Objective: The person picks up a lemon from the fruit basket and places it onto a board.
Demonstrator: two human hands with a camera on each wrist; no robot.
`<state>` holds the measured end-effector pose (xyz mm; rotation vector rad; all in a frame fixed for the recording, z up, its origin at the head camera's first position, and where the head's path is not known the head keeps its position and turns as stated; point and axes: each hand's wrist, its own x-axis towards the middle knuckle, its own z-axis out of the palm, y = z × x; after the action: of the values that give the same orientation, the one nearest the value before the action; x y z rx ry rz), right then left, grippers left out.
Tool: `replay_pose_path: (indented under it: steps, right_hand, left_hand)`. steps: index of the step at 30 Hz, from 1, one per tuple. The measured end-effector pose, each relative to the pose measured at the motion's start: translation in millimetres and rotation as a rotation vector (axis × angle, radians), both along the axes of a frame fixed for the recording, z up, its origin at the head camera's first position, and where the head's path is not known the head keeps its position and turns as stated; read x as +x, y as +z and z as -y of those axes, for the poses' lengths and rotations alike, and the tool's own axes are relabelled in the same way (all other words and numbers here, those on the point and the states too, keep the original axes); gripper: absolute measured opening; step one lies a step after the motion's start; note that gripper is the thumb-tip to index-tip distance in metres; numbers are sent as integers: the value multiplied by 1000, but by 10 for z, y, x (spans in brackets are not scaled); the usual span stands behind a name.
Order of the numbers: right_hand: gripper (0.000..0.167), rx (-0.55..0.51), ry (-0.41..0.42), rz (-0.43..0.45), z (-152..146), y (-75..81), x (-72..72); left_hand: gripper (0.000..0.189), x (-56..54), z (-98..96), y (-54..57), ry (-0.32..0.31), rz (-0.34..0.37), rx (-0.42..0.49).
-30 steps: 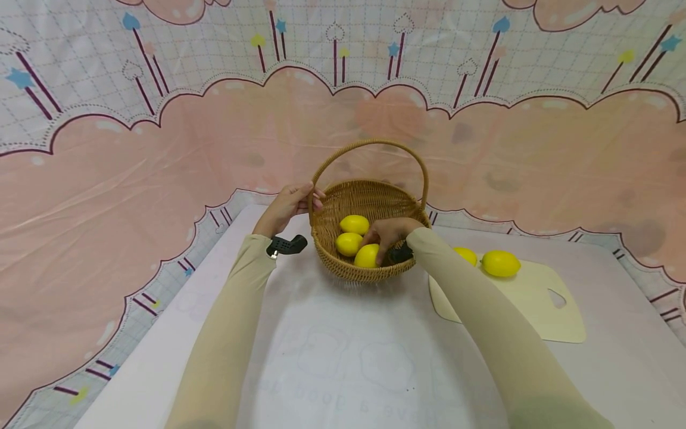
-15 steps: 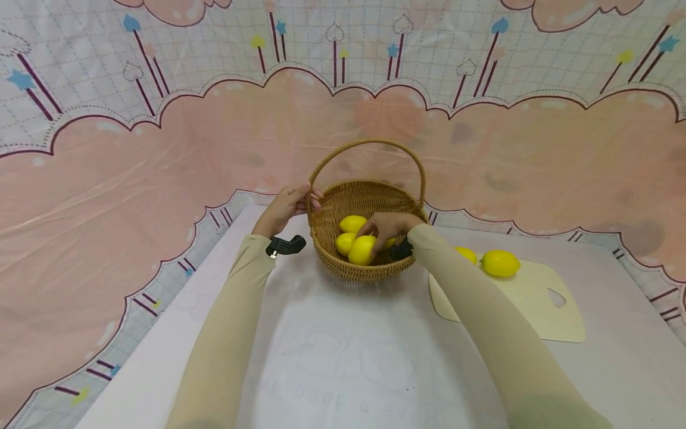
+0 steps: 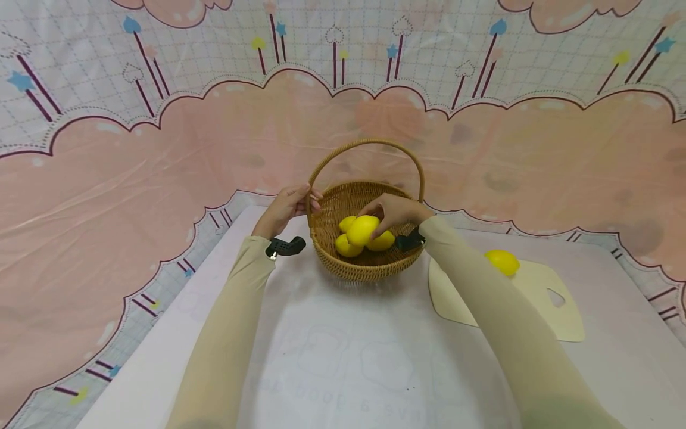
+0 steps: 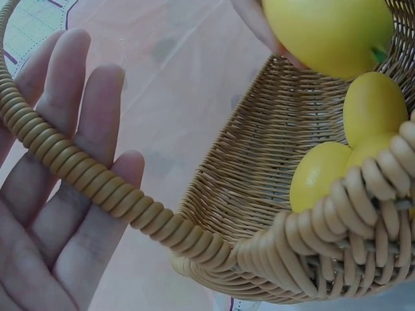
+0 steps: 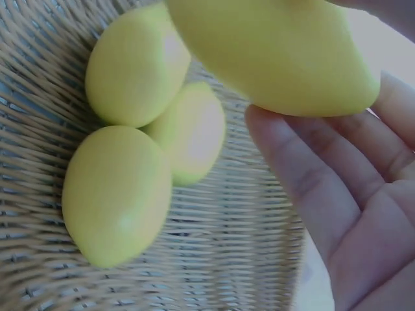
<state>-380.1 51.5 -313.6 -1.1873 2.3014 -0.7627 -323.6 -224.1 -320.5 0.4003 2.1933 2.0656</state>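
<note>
Presently, my right hand [image 3: 398, 210] has its grip pinched on a lemon [image 3: 363, 230], raised over three other lemons [image 5: 117, 194] in the basket [image 3: 351, 271]. The left hand [image 3: 286, 207] lays near-straight fingers behind the left side of the handle [image 4: 91, 180]. To the right, a further lemon [image 3: 502, 262] rests on the cutting board [image 3: 530, 280] on the desk [image 3: 332, 357]. For this step, I advise steadying the handle, maintaining a light, secure pinch, and avoiding contact with neighbouring fruit.
</note>
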Motion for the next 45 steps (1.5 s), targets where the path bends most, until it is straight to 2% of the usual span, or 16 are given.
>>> replay_pose_path:
  steps: [4,10,16,21,33,40,45]
  right_hand:
    - [55,-36,-27,-71,-77,75,51]
    - [54,-100,-36,-118,-187,193,177]
    - [56,-174,-65,-119,-372,266,297]
    - [58,-180,-118,-134,-615,298,391]
    - [57,-222,-185,-239,-1319,245,528]
    - [57,-187,-338,-283,-1695,210,667]
    - [58,-182,-415,-309,-1967,139,736]
  left_hand:
    - [35,-3,5,-15,12,-9,-2]
    - [34,10,5,-15,20,-14,-2]
    - [35,17,1,-25,24,-14,-1]
    - [35,13,-1,-35,23,-20,-9]
    - [35,7,16,-51,17,-23,-3]
    - [34,14,4,-37,25,-18,-14]
    - [34,29,-2,-28,24,-14,-7]
